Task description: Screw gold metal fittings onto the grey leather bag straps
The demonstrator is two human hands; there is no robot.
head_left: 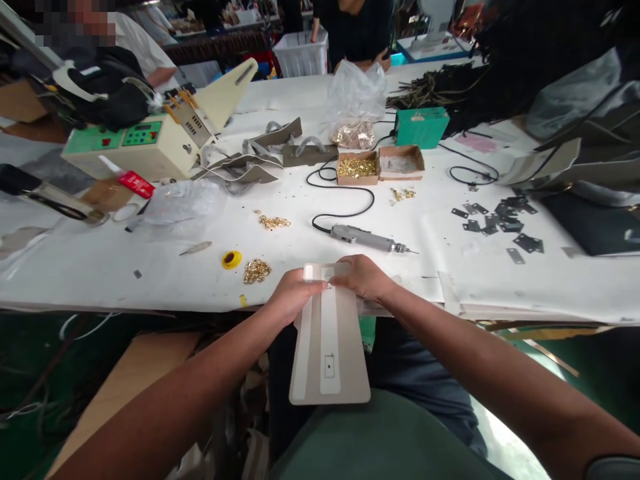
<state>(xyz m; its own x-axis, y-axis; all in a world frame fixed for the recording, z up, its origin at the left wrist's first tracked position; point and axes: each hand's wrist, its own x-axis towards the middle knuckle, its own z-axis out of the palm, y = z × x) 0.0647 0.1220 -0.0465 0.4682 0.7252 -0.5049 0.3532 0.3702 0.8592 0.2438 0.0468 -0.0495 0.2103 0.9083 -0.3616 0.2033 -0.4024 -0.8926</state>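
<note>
Both hands grip a flat beige panel (350, 347) with rounded corners and a white strip down its middle. A small marked rectangle with a dark dot shows near its lower end. My left hand (295, 293) holds the upper left edge, thumb across the face. My right hand (363, 277) holds the upper right edge, its thumb close to the left one at the strip's upper mark. Whether a small part lies under the thumbs is hidden. Beyond the hands lies a grey electric screwdriver (363, 238) with its cable. A pile of gold rings (257, 271) lies to the left.
A yellow round holder (231, 259) and more gold pieces (274, 222) lie on the white table (400, 293). Behind stand a box of gold hardware (357, 168) and a green power unit (423, 127). Dark metal plates (505, 217) are scattered right; a machine (130, 147) stands left. People are across the table.
</note>
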